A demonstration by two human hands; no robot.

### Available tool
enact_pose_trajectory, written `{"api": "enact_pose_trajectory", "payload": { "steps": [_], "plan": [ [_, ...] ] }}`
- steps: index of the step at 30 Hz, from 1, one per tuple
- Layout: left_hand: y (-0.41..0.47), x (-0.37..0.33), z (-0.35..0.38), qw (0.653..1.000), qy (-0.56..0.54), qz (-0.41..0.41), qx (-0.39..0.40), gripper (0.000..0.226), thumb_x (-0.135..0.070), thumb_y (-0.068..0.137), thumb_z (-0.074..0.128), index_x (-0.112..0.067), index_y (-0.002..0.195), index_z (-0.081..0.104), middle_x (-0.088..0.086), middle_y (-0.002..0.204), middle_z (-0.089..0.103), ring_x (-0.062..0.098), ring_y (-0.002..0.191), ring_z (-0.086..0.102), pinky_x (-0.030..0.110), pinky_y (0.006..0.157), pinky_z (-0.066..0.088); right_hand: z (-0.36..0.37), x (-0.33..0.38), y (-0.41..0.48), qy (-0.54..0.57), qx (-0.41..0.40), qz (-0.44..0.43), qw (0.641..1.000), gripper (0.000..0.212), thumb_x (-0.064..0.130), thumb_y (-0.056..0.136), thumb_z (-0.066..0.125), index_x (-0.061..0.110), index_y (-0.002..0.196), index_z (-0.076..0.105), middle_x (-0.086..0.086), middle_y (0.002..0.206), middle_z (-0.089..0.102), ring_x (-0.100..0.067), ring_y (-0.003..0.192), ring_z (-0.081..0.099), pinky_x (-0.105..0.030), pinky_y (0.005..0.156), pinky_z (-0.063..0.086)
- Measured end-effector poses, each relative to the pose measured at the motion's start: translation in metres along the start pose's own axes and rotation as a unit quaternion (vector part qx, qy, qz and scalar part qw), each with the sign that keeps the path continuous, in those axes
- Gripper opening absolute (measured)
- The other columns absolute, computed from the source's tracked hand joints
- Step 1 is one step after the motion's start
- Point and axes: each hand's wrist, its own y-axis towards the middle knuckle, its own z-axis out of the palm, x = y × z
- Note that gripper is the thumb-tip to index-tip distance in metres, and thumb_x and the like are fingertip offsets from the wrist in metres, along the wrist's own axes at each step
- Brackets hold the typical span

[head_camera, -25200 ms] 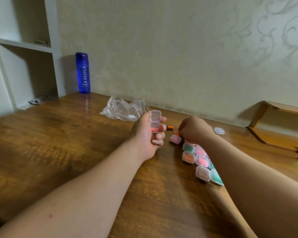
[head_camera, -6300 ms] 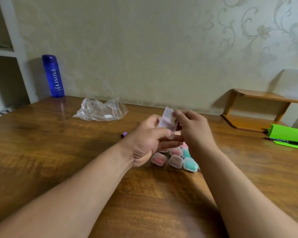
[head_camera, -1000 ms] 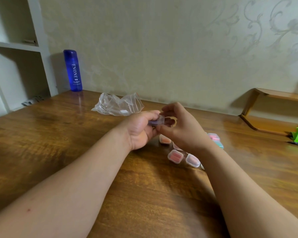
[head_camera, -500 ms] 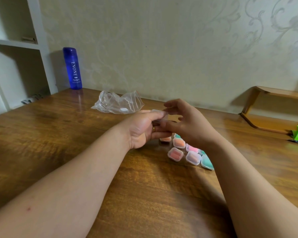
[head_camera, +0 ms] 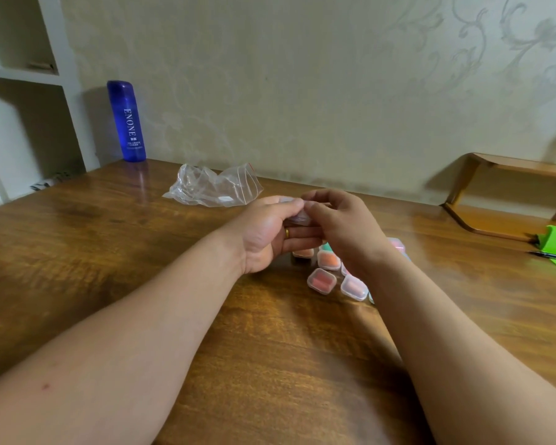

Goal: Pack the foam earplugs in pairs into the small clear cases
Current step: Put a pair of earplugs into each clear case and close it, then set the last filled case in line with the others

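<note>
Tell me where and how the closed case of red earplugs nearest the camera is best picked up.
Probably pinch the red-filled case across two opposite side walls, coming from above and slightly left. It lies flat on the table, low and square, so only its short walls offer purchase. Its left and near sides are free; neighbouring cases crowd its right and far sides.

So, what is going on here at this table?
A person works with both hands. The left hand grips a small clear case above the wooden table, and the right hand pinches its edge; whether the lid is shut cannot be seen. Just below the hands lies a cluster of filled cases with orange, pink and teal earplugs inside. A crumpled plastic bag lies behind, and a blue bottle stands by the wall.
</note>
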Motion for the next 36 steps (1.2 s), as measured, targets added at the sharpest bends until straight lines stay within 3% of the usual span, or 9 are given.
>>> {"api": "enact_pose_trajectory", "payload": {
  "steps": [7,12,14,16,20,23,27,32,36],
  "plan": [
    [0.000,-0.001,0.001,1.000,-0.022,-0.006,-0.020,0.035,-0.016,0.113,0.049,0.005,0.141,0.055,0.022,0.099,0.076,0.036,0.092,0.079,0.040,0.071,0.066,-0.003,0.001,-0.003,0.000,0.040,0.008,0.999,0.021,0.025,0.106,0.065,0.019,0.125,0.070,-0.002,0.107,0.080,-0.015,0.096,0.079,-0.033,0.082,0.063],
    [-0.002,-0.007,0.000,0.997,0.045,-0.046,-0.038,0.041,-0.034,0.117,0.040,-0.004,0.132,0.063,0.015,0.086,0.078,0.033,0.084,0.079,0.049,0.081,0.066,-0.008,0.005,-0.003,-0.215,0.047,-0.098,0.971,0.040,0.039,0.095,0.076,0.028,0.133,0.068,0.008,0.120,0.071,-0.006,0.112,0.066,-0.030,0.094,0.055],
    [-0.007,-0.008,0.003,0.994,0.086,-0.056,-0.033,0.044,-0.035,0.117,0.036,-0.005,0.124,0.067,0.016,0.082,0.077,0.035,0.080,0.078,0.052,0.084,0.064,-0.007,0.008,-0.003,-0.274,0.053,-0.130,0.951,0.036,0.046,0.092,0.076,0.033,0.125,0.072,0.010,0.113,0.072,-0.007,0.104,0.067,-0.034,0.090,0.057],
    [-0.009,-0.010,0.005,0.987,0.142,-0.066,-0.042,0.051,-0.037,0.115,0.030,-0.003,0.122,0.068,0.022,0.084,0.077,0.039,0.078,0.078,0.044,0.074,0.064,-0.008,0.012,-0.003,-0.317,0.062,-0.137,0.936,0.033,0.048,0.091,0.075,0.033,0.120,0.074,0.010,0.105,0.074,-0.008,0.095,0.068,-0.037,0.084,0.058],
    [0.000,-0.017,-0.011,0.935,0.286,0.017,-0.210,0.042,-0.043,0.112,0.029,-0.013,0.127,0.055,0.014,0.087,0.078,0.028,0.067,0.075,0.033,0.060,0.055,-0.011,0.020,-0.008,-0.363,0.111,-0.092,0.921,0.043,0.041,0.088,0.078,0.026,0.126,0.069,0.011,0.109,0.071,-0.007,0.097,0.067,-0.034,0.087,0.059],
    [0.006,-0.020,-0.023,0.928,0.231,0.062,-0.284,0.032,-0.036,0.112,0.035,-0.016,0.123,0.057,0.007,0.080,0.076,0.016,0.054,0.063,0.028,0.053,0.049,-0.007,0.022,-0.012,-0.418,0.179,-0.075,0.887,0.043,0.040,0.088,0.078,0.027,0.127,0.066,0.011,0.113,0.068,-0.008,0.100,0.065,-0.036,0.092,0.060],
    [0.008,-0.019,-0.024,0.927,0.207,0.071,-0.306,0.027,-0.029,0.111,0.038,-0.018,0.126,0.058,0.005,0.080,0.075,0.011,0.048,0.059,0.024,0.048,0.047,-0.005,0.029,-0.015,-0.488,0.214,-0.086,0.842,0.044,0.048,0.089,0.076,0.031,0.129,0.068,0.012,0.116,0.063,-0.008,0.101,0.061,-0.031,0.089,0.058],
    [0.010,-0.017,-0.022,0.926,0.206,0.076,-0.306,0.026,-0.029,0.110,0.039,-0.018,0.126,0.057,0.005,0.082,0.075,0.012,0.049,0.059,0.024,0.048,0.046,-0.007,0.031,-0.016,-0.475,0.252,-0.050,0.841,0.051,0.051,0.089,0.077,0.034,0.135,0.063,0.017,0.116,0.063,-0.009,0.102,0.063,-0.034,0.090,0.062],
    [0.009,-0.017,-0.022,0.924,0.206,0.079,-0.312,0.026,-0.029,0.111,0.039,-0.017,0.126,0.058,0.005,0.082,0.074,0.012,0.052,0.060,0.025,0.050,0.047,-0.006,0.027,-0.014,-0.465,0.217,-0.051,0.857,0.049,0.061,0.093,0.070,0.033,0.133,0.063,0.015,0.116,0.065,-0.007,0.102,0.063,-0.034,0.092,0.058]
  ]
}}
